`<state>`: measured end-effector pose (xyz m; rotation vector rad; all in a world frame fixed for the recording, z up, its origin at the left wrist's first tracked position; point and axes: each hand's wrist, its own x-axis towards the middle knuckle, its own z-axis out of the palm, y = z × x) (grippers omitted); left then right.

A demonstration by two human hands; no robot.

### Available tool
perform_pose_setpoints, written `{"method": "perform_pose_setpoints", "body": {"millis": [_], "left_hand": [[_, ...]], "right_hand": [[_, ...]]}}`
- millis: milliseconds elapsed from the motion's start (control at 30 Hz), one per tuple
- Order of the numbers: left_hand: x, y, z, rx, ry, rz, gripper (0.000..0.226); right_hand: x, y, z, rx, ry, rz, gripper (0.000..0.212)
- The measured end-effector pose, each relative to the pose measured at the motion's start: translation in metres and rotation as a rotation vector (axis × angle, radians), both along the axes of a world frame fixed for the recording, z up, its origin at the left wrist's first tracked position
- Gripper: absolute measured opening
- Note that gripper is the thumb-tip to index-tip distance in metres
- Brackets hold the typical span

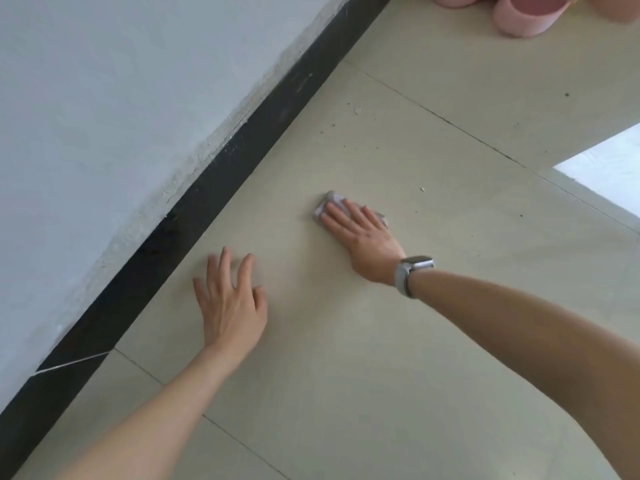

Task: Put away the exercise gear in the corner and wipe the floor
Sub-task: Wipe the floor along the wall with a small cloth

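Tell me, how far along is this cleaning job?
Wiping is under way: the right hand presses a cloth flat on the floor while the left hand rests on the tiles. Specks remain ahead. Pink gear sits at the top edge.

Under our right hand (360, 233) we see a pale lilac-grey cloth (330, 202) on cream floor tiles (415, 341) with thin dark grout lines. Beyond our left hand (230, 303) runs a black skirting (214, 181) under a blue-white wall (104, 116). Pink rolls (526, 15) ahead; a silver-grey watch (412, 271) on our wrist.
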<state>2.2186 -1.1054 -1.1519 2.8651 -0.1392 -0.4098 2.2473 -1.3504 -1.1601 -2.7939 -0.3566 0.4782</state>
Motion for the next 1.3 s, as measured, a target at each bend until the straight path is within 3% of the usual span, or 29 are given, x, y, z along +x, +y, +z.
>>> {"method": "perform_pose_setpoints", "body": {"millis": [100,167,300,367,433,533,633,700,767,833,933,1000,1100,1167,1233,1300], "left_hand": [[0.003,-0.031,0.005,0.009,0.094,-0.22,0.061],[0.013,-0.051,0.009,0.003,0.141,-0.29,0.058],[0.039,-0.074,0.019,0.04,0.206,-0.171,0.059],[0.044,-0.08,0.02,0.152,0.242,-0.232,0.059],[0.044,-0.093,0.022,0.23,0.259,-0.348,0.061],[0.032,-0.127,0.022,0.234,0.283,-0.45,0.065],[0.009,-0.164,0.023,0.174,0.34,-0.39,0.067],[-0.01,-0.178,0.022,0.146,0.362,-0.346,0.067],[-0.025,-0.179,0.021,0.147,0.335,-0.326,0.066],[-0.033,-0.173,0.018,0.165,0.275,-0.321,0.066],[-0.038,-0.176,0.017,0.182,0.242,-0.316,0.067],[-0.048,-0.189,0.019,0.188,0.243,-0.351,0.067],[-0.069,-0.22,0.022,0.151,0.252,-0.457,0.067],[-0.085,-0.242,0.022,0.133,0.26,-0.544,0.067],[-0.102,-0.257,0.023,0.141,0.272,-0.607,0.066],[-0.115,-0.264,0.028,0.165,0.285,-0.623,0.067]], "right_hand": [[0.047,-0.037,0.009,0.0,0.081,-0.386,0.078],[0.027,-0.03,0.009,0.036,0.091,-0.405,0.077],[-0.097,-0.008,-0.003,0.07,-0.067,0.045,0.074],[-0.139,-0.029,-0.003,0.003,-0.027,0.273,0.073],[-0.133,-0.062,0.005,-0.032,-0.014,0.314,0.074],[-0.08,-0.109,0.012,-0.028,0.069,0.016,0.084],[-0.046,-0.132,0.024,-0.036,0.103,-0.338,0.086],[-0.067,-0.125,0.021,0.014,0.08,-0.388,0.086],[-0.121,-0.109,0.01,0.071,0.03,-0.261,0.086],[-0.186,-0.101,0.005,0.071,-0.048,0.005,0.083],[-0.231,-0.144,0.007,-0.032,0.01,0.218,0.072],[-0.22,-0.183,0.011,-0.076,-0.023,0.072,0.077],[-0.196,-0.237,0.016,-0.04,0.063,-0.521,0.088],[-0.197,-0.243,0.02,-0.02,0.12,-0.738,0.088],[-0.221,-0.226,0.016,-0.046,0.025,-0.65,0.083],[-0.262,-0.197,0.014,-0.068,-0.095,-0.423,0.08]]}}
